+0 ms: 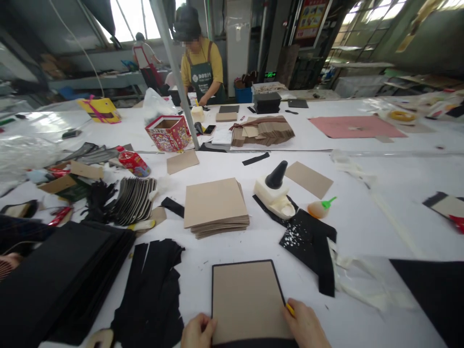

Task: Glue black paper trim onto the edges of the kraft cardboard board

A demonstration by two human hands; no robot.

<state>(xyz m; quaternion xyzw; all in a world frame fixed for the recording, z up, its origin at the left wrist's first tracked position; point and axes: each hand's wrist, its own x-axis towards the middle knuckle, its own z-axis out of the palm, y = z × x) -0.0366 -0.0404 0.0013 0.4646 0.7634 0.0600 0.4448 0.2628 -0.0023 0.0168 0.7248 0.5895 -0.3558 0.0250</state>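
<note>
A tan cardboard panel (248, 299) with a narrow black border lies on the white table in front of me. Its near edge shows a strip of black material. My left hand (198, 331) pinches the lower left edge between thumb and fingers. At the lower right edge, my right hand (306, 323) is closed around a small yellow tool (290, 309), mostly hidden by the fingers, and touches the panel. Beyond the panel is a stack of bare tan boards (215, 203). Torn black sheets (150, 295) lie to the left of my left hand.
A white glue container with a black cone (277, 176) stands on black scraps (308, 241) at right, beside an orange bottle with a green tip (321, 208). Black panels (61, 275) are piled at left. A red bottle (133, 162) lies farther back. A co-worker (203, 67) stands across the table.
</note>
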